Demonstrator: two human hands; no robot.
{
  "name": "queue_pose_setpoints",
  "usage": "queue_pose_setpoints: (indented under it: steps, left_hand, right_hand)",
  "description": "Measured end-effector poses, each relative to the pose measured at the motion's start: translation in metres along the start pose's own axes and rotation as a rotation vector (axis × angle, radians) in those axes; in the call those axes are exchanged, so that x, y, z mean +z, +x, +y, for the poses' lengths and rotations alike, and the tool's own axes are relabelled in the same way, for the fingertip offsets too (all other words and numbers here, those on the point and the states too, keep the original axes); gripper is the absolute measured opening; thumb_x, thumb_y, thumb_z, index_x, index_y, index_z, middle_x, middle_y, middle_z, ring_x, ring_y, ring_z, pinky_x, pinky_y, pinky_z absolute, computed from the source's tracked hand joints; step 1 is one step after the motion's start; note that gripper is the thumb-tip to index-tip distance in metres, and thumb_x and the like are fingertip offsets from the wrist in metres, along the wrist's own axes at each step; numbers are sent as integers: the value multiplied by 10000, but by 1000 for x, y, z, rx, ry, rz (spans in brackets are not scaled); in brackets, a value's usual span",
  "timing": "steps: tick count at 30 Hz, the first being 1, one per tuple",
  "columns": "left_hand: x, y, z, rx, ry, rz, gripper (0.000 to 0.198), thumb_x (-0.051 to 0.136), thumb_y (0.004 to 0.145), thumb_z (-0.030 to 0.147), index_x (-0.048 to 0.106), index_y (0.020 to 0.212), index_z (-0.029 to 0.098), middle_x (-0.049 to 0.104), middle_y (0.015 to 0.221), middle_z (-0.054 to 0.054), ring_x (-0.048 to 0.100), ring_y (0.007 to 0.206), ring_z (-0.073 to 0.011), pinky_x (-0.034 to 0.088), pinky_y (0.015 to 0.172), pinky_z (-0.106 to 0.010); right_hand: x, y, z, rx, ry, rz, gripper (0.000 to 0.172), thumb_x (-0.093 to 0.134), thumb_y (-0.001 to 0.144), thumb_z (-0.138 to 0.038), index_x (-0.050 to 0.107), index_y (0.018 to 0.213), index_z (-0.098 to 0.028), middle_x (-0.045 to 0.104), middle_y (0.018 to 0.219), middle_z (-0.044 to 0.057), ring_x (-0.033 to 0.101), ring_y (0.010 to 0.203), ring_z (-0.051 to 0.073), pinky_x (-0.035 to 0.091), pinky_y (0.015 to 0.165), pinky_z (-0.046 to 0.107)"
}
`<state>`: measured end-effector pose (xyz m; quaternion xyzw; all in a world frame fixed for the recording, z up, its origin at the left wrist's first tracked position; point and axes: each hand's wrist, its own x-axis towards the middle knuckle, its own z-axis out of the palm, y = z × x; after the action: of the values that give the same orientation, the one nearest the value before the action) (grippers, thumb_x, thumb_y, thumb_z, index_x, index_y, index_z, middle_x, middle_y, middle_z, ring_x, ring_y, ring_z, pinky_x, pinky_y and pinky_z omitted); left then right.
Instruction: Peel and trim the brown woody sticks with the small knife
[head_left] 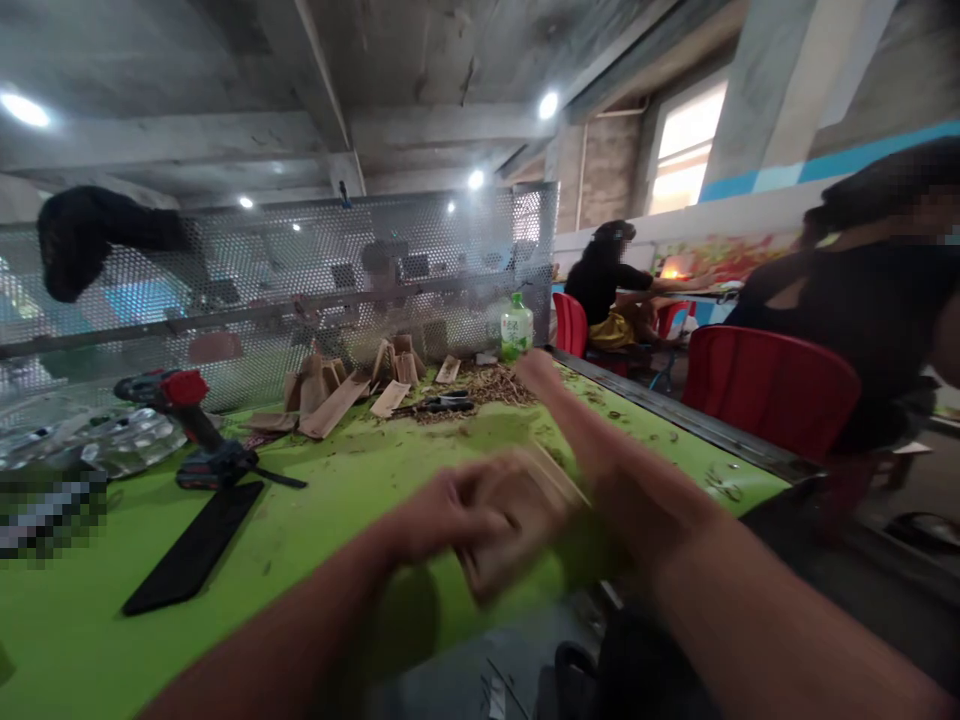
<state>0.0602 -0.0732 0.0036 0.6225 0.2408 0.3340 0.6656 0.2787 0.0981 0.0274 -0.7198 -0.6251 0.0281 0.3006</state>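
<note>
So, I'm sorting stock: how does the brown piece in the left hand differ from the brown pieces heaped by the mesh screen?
The brown piece is gripped in the left hand near the front edge of the green table; the brown pieces rest on the table at its far end. The held one is single and motion-blurred; the heaped ones are many, some leaning together. Both look flat and light brown.

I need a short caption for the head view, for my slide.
Left hand holds a blurred brown piece; right hand far out beside scraps on green table.
</note>
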Motion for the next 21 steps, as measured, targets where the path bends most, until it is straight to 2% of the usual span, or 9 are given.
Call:
queue_pose_setpoints:
  steps: [1, 2, 3, 5, 8, 10, 13, 16, 21]
  left_hand:
    - [9, -3, -2, -23, -2, -93, 645, 868, 646, 213, 669, 1259, 216, 729, 1094, -78, 698, 929, -228, 557, 767, -277]
    - [14, -4, -5, -19, -14, -125, 653, 853, 673, 236, 646, 1293, 224, 723, 1122, -80, 692, 956, -237, 555, 780, -290]
    - [14, -2, -6, 9, -30, -99, 591, 838, 699, 258, 664, 1260, 192, 723, 1106, -98, 693, 943, -239, 557, 771, -291]
    - [-1, 7, -7, 133, -122, 153, 572, 804, 744, 276, 634, 1288, 215, 709, 1128, -92, 695, 890, -202, 565, 704, -254]
    - [-40, 19, -5, 152, -231, 430, 579, 777, 768, 267, 583, 1313, 250, 708, 1015, -49, 666, 649, -125, 545, 508, -207]
    - [-62, 22, -1, 139, -275, 540, 542, 764, 779, 266, 576, 1286, 246, 681, 860, -2, 608, 514, -95, 514, 420, -192]
    - [-75, 22, 3, 117, -305, 647, 484, 743, 803, 278, 565, 1252, 239, 633, 740, 39, 579, 454, -86, 494, 377, -177]
    - [-76, 22, 2, 110, -290, 666, 474, 751, 797, 302, 571, 1231, 235, 629, 717, 44, 582, 447, -86, 491, 369, -172]
    - [-76, 24, -6, 164, -237, 568, 549, 781, 764, 328, 577, 1267, 247, 632, 753, 42, 583, 468, -88, 495, 356, -188]
  right_hand:
    - [-5, 6, 11, 53, -1, 28, 395, 427, 928, -231, 716, 1114, -36, 725, 995, 236, 694, 845, 241, 433, 635, 245]
    - [-7, 11, 19, 102, 38, 90, 382, 459, 912, -236, 718, 1130, -60, 726, 1021, 224, 693, 869, 241, 430, 643, 241]
    - [-6, 14, 22, 122, 70, 113, 380, 477, 900, -245, 721, 1137, -75, 727, 1032, 215, 692, 876, 243, 429, 649, 243]
    - [1, 14, 17, 86, 129, 120, 365, 507, 873, -255, 739, 1116, -112, 738, 1009, 182, 689, 855, 232, 422, 652, 241]
    - [19, -1, -11, -108, 145, 60, 322, 524, 848, -251, 767, 1036, -154, 751, 926, 128, 671, 790, 206, 395, 633, 235]
    - [28, -15, -28, -230, 116, 42, 289, 537, 836, -252, 774, 983, -177, 751, 888, 99, 655, 767, 192, 372, 622, 232]
    - [31, -34, -44, -349, 66, 28, 255, 539, 834, -249, 768, 921, -178, 744, 851, 85, 632, 734, 174, 345, 607, 232]
    - [31, -47, -53, -444, 21, 11, 250, 522, 846, -238, 757, 890, -167, 742, 843, 89, 620, 708, 164, 325, 592, 239]
    - [32, -58, -63, -497, -70, -50, 262, 517, 851, -241, 757, 920, -162, 746, 854, 110, 632, 717, 172, 338, 601, 240]
